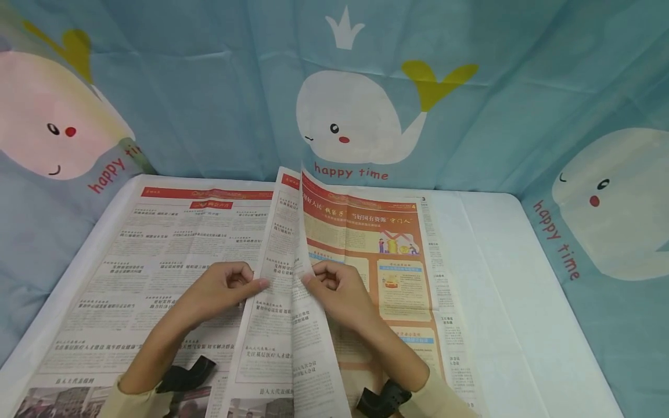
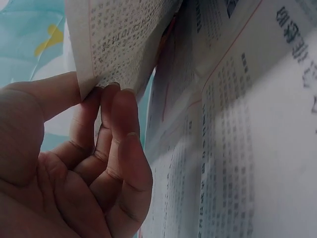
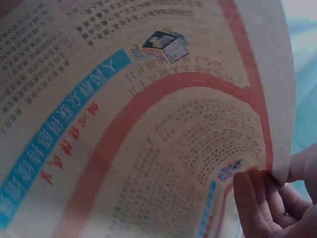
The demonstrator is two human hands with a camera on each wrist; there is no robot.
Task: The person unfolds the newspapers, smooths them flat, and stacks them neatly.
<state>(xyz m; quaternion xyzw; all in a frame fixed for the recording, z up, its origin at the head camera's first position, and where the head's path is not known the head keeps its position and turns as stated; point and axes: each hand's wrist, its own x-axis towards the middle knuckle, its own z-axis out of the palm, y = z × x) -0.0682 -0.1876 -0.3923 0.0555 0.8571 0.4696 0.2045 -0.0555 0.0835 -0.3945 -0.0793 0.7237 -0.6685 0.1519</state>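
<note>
A spread newspaper lies on a white table, with inner sheets lifted near its middle. My left hand pinches the free edge of one raised sheet; the left wrist view shows thumb and fingertips meeting on that sheet's edge. To its right, my right hand pinches the edge of another sheet, a page with orange frames and a red header. That page bends in a curve in the right wrist view, where fingers and thumb grip its margin. The two raised edges stand close together between the hands.
The white table shows to the right of the newspaper. Blue cloth with printed whales hangs behind and at both sides. Black wrist straps sit on both forearms, beside pale sleeves.
</note>
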